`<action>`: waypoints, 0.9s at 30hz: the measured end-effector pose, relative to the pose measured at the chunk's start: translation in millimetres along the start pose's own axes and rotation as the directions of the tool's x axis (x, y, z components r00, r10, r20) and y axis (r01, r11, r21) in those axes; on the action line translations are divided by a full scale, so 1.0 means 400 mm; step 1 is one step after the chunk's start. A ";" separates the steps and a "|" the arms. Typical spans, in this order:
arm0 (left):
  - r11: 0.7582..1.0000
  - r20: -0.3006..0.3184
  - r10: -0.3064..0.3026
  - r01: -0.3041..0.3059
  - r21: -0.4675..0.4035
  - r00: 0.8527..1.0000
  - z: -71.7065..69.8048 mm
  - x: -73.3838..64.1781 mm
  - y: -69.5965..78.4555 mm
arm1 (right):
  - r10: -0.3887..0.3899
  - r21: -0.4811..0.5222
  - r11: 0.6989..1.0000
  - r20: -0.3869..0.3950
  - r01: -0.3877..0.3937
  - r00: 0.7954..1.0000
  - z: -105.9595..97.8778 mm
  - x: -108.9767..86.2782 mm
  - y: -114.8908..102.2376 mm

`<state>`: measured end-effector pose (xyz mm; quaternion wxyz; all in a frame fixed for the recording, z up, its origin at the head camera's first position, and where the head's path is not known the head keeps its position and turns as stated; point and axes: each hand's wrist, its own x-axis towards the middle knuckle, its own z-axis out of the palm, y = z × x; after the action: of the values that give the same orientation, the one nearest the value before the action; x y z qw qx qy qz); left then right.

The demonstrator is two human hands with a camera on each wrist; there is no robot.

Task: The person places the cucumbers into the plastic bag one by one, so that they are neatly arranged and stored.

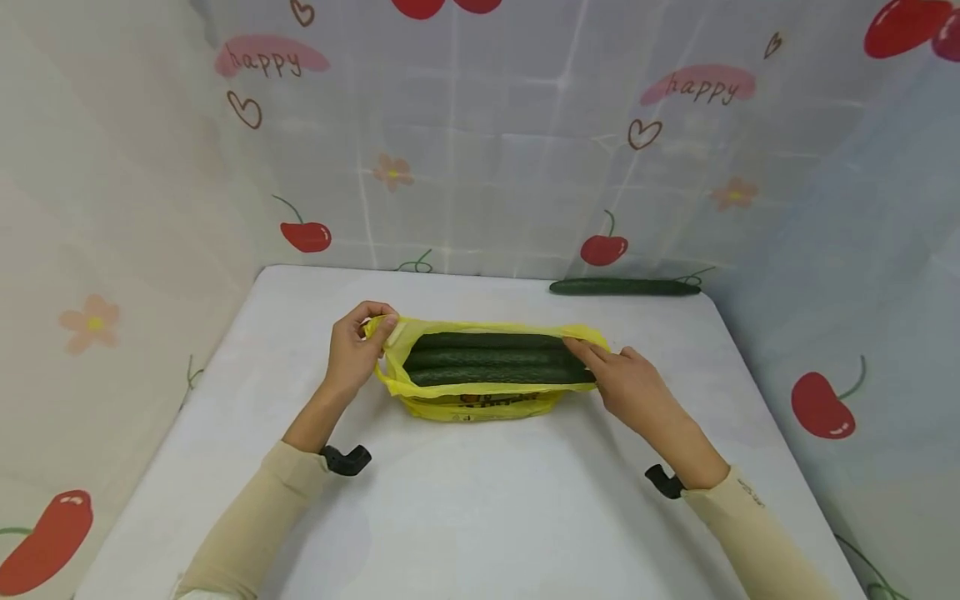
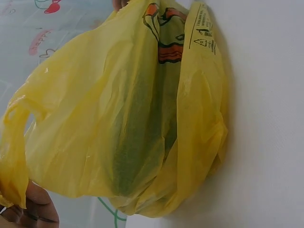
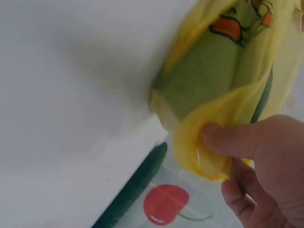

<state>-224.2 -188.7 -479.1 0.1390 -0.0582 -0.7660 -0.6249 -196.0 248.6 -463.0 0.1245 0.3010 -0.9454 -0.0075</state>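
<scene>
A yellow plastic bag [image 1: 480, 408] stands mid-table with its mouth stretched wide, and several dark green cucumbers [image 1: 487, 360] lie side by side in it. My left hand [image 1: 354, 350] grips the bag's handle at the left end. In the left wrist view that hand [image 2: 40, 209] shows at the lower left corner, fingers curled round the yellow plastic. At the right end my right hand [image 1: 630, 383] pinches the bag's edge, its index finger reaching over the cucumbers. The right wrist view shows the thumb of this hand [image 3: 270, 156] pressed on the plastic.
One more cucumber [image 1: 624, 287] lies along the table's back right edge, outside the bag. Behind the white table [image 1: 465, 500] hangs a printed curtain [image 1: 480, 150] with cherries and flowers, and similar cloth lines both sides.
</scene>
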 end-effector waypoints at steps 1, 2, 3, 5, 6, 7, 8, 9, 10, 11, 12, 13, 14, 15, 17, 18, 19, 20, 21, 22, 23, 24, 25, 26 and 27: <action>1.000 0.000 0.000 0.000 0.000 1.000 -0.002 0.000 0.002 | -0.001 0.023 1.000 0.030 0.000 1.000 -0.012 0.000 0.003; 1.000 0.000 -0.001 0.001 -0.004 1.000 -0.003 -0.001 0.003 | -0.003 0.044 0.999 0.059 0.000 0.998 -0.023 0.000 0.007; 1.000 0.002 -0.004 0.004 -0.005 1.000 -0.004 -0.001 0.004 | -0.006 0.068 0.998 0.087 0.000 0.996 -0.035 0.000 0.011; 1.000 0.004 -0.013 0.013 -0.007 1.000 -0.005 -0.001 0.004 | -0.018 0.137 0.991 0.121 0.002 0.993 -0.055 -0.004 0.020; 1.000 0.005 -0.017 0.017 -0.009 1.000 -0.005 -0.002 0.005 | -0.025 0.176 0.984 0.128 0.002 0.991 -0.063 -0.006 0.025; 1.000 0.007 -0.022 0.022 -0.006 1.000 -0.006 -0.002 0.004 | -0.035 0.216 0.976 0.126 0.007 0.991 -0.071 -0.008 0.031; 1.000 0.009 -0.027 0.027 -0.004 1.000 -0.007 -0.002 0.002 | -0.043 0.254 0.967 0.118 0.012 0.992 -0.078 -0.010 0.037; 1.000 0.010 -0.031 0.031 -0.003 0.999 -0.008 -0.003 0.001 | -0.051 0.291 0.957 0.105 0.018 0.993 -0.084 -0.012 0.042; 0.999 0.008 -0.033 0.033 -0.003 0.999 -0.009 -0.003 0.000 | -0.059 0.326 0.945 0.084 0.028 0.995 -0.088 -0.013 0.047; 0.999 0.004 -0.036 0.036 -0.005 0.999 -0.010 -0.002 -0.002 | -0.062 0.352 0.935 0.065 0.035 0.996 -0.090 -0.014 0.052; 0.999 0.000 -0.037 0.037 -0.007 0.999 -0.011 -0.002 -0.003 | -0.070 0.365 0.930 0.044 0.050 0.997 -0.092 -0.014 0.056; 0.999 -0.004 -0.036 0.036 -0.009 0.999 -0.013 -0.002 -0.004 | -0.076 0.378 0.924 0.024 0.061 0.997 -0.093 -0.015 0.059; 0.999 -0.010 -0.033 0.033 -0.014 0.999 -0.014 -0.001 -0.005 | -0.080 0.383 0.921 0.005 0.071 0.997 -0.093 -0.016 0.061; 0.999 -0.017 -0.032 0.032 -0.016 0.999 -0.015 0.000 -0.004 | -0.082 0.383 0.920 -0.011 0.080 0.997 -0.092 -0.017 0.063; 0.999 -0.024 -0.031 0.031 -0.017 0.999 -0.017 0.000 -0.003 | -0.078 0.383 0.920 -0.032 0.084 0.996 -0.086 -0.021 0.064; 1.000 -0.022 -0.029 0.029 -0.011 0.999 -0.017 0.000 -0.002 | -0.074 0.379 0.922 -0.039 0.084 0.996 -0.083 -0.022 0.063; 1.000 -0.020 -0.028 0.028 -0.009 0.999 -0.018 0.001 -0.001 | -0.072 0.369 0.926 -0.050 0.086 0.996 -0.079 -0.024 0.064; 1.000 -0.019 -0.028 0.028 -0.005 0.999 -0.018 0.001 -0.001 | -0.072 0.347 0.934 -0.060 0.089 0.996 -0.075 -0.025 0.064; 1.000 -0.017 -0.030 0.030 -0.002 0.999 -0.017 0.000 0.001 | -0.073 0.326 0.941 -0.071 0.092 0.995 -0.070 -0.027 0.064; 0.999 -0.015 -0.032 0.032 0.001 0.999 -0.017 0.000 0.003 | -0.074 0.305 0.947 -0.080 0.095 0.994 -0.065 -0.028 0.064; 0.999 -0.015 -0.034 0.034 0.003 0.999 -0.016 0.000 0.006 | -0.082 0.282 0.954 -0.087 0.103 0.993 -0.061 -0.028 0.064; 0.999 -0.016 -0.035 0.035 0.003 0.999 -0.016 -0.001 0.007 | -0.094 0.260 0.959 -0.095 0.116 0.991 -0.055 -0.029 0.065; 0.999 -0.017 -0.037 0.037 0.001 0.999 -0.015 -0.001 0.008 | -0.109 0.237 0.963 -0.101 0.130 0.989 -0.049 -0.030 0.066; 0.999 -0.015 -0.039 0.039 0.003 0.999 -0.014 -0.001 0.010 | -0.121 0.221 0.965 -0.098 0.141 0.988 -0.044 -0.031 0.065; 0.999 -0.012 -0.041 0.041 0.001 0.999 -0.013 -0.001 0.011 | -0.134 0.209 0.966 -0.091 0.150 0.987 -0.039 -0.032 0.064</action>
<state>-222.0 -192.8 -474.0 0.1310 -0.0387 -0.7666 -0.6274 -196.5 277.8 -448.8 0.1263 0.3796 -0.9113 0.0973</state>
